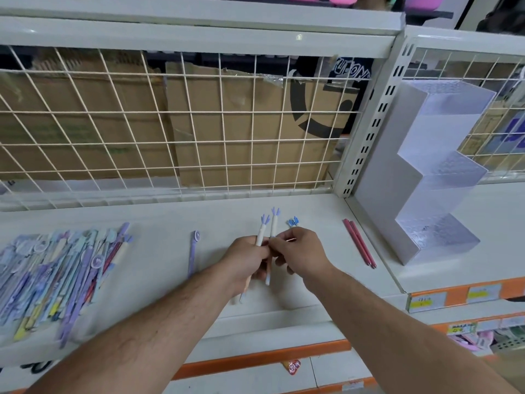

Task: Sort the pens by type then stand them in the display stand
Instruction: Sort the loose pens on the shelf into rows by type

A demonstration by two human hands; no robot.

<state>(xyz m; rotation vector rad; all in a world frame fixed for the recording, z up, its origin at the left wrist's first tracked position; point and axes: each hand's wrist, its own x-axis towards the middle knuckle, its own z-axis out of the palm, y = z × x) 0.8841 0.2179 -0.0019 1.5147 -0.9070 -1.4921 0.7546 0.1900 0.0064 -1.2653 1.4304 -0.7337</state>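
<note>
Sorting is under way but far from done, going by the head view. The left hand (247,258) is curled round a white pen (260,233) with a blue top. The right hand (302,251), touching the left, pinches a second pen (274,224) of the same kind, so the two shafts stand side by side above the shelf (159,223). A third tuft (293,222) peeks out just behind the right hand; I cannot tell whether it is held or lies loose. Two red pens (359,244) already lie paired near the stand (397,177), and a purple pen (192,254) lies alone left of the hands. Well off to the left a mixed pile (56,277) waits unsorted. No pen shows in the stand's tiers, so most of the sorting and all of the standing seem left to do.
</note>
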